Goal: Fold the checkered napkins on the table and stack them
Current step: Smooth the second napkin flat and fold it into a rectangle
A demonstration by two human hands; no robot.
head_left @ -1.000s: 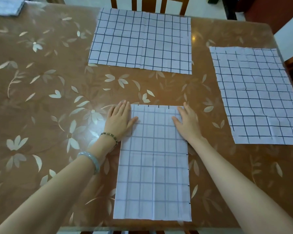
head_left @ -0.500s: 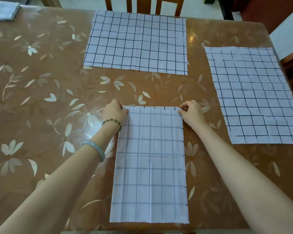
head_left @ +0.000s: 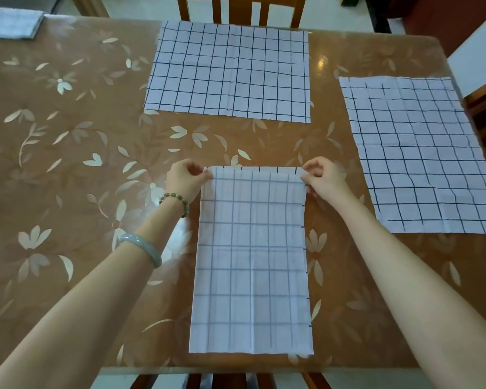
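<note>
The left grip [head_left: 184,178] pinches the far left corner of the folded napkin [head_left: 251,262], and the right grip [head_left: 321,178] pinches its far right corner. In both, the fingers are curled and pressed together on the cloth. The napkin lies flat as a long strip in the middle of the counter [head_left: 68,164], and its near edge is close to the near rim.

I think the next move is to bring the far edge toward the body, and several things can go wrong there. If one corner travels faster or higher than the other, the fold comes out crooked and the edges do not meet. The strip seems to have two layers, so a pinch that takes only the upper layer can open the first fold again. The counter looks glossy, so the whole strip may slide toward the rim instead of bending, and the near edge may then hang over.

Two open napkins wait for their turn: the far napkin [head_left: 230,71] and the right napkin [head_left: 421,155], both well apart from the hands.

The fingertips under the corners are hidden, so I cannot tell how many layers each one holds. The right napkin is cut off by the picture edge. A grey cloth [head_left: 11,23] at the far left corner is also cut off, and I cannot tell what it is.
</note>
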